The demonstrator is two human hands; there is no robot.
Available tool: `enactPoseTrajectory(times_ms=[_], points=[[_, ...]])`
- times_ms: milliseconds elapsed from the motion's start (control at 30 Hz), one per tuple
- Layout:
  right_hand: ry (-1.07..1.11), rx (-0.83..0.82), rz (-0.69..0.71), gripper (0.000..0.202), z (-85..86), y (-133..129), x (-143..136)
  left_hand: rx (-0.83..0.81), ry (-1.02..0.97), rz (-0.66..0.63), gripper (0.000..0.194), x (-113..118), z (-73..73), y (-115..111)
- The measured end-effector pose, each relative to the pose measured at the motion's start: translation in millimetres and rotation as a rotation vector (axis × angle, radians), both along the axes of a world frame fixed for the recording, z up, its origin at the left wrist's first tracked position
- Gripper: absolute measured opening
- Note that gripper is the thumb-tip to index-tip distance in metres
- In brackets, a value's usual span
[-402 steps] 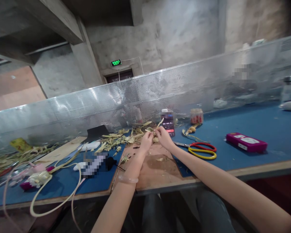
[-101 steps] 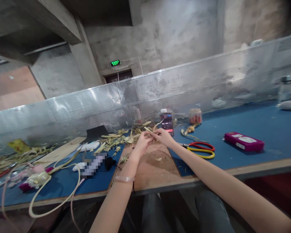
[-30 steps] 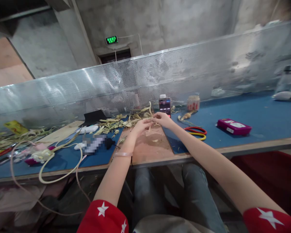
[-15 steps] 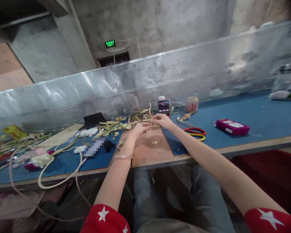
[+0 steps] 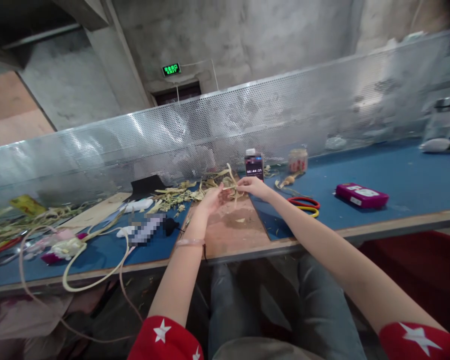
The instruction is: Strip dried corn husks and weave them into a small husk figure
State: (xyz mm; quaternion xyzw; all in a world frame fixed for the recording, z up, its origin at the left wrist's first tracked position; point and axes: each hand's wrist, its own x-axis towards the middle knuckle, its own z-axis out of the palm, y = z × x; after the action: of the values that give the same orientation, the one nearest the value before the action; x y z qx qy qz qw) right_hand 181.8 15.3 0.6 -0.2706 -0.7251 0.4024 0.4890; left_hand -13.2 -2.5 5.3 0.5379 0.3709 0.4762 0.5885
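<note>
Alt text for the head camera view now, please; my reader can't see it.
A person's right hand pinches a pale strip, the left hand close beside it, above a brown board at a blue table. Behind the hands stands a phone showing 00:44:21.

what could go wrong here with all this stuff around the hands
The phone stands just behind the right hand, so a careless nudge might topple it. The scissors are partly hidden by the right forearm, which could bump them. The pale strip at the fingertips is close to the loose plant pieces, so it may get mixed in with them.
</note>
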Motion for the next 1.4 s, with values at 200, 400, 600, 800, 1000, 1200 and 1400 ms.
enactPoseTrajectory(times_ms=[200,400,600,800,1000,1200,1400], points=[[-0.056,0.034,-0.008,0.02,-3.0,2.8,-2.0,0.037,0.119,-0.125,0.024,-0.7,0.0,-7.0],[-0.116,0.101,0.002,0.021,-3.1,0.6,-2.1,0.022,0.165,-0.11,0.027,-1.1,-5.4,-1.9],[-0.13,0.094,-0.019,0.024,-1.8,-3.3,-3.6,0.053,0.103,-0.163,0.025,2.3,-7.7,-1.2],[-0.146,0.117,-0.042,0.024,-1.4,-4.4,-5.0,0.127,0.128,-0.069,0.027,8.8,-7.7,-4.5],[-0.098,0.061,-0.064,0.022,-1.0,-7.3,-6.1,0.184,0.261,0.098,0.024,11.9,-4.8,-9.6],[-0.099,0.04,-0.037,0.022,-2.4,-5.2,-6.9,0.167,0.199,0.068,0.024,14.5,-3.6,-12.5],[-0.096,0.056,0.056,0.028,-9.6,5.6,-7.2,0.168,0.18,0.104,0.02,14.7,-5.7,-9.0]])
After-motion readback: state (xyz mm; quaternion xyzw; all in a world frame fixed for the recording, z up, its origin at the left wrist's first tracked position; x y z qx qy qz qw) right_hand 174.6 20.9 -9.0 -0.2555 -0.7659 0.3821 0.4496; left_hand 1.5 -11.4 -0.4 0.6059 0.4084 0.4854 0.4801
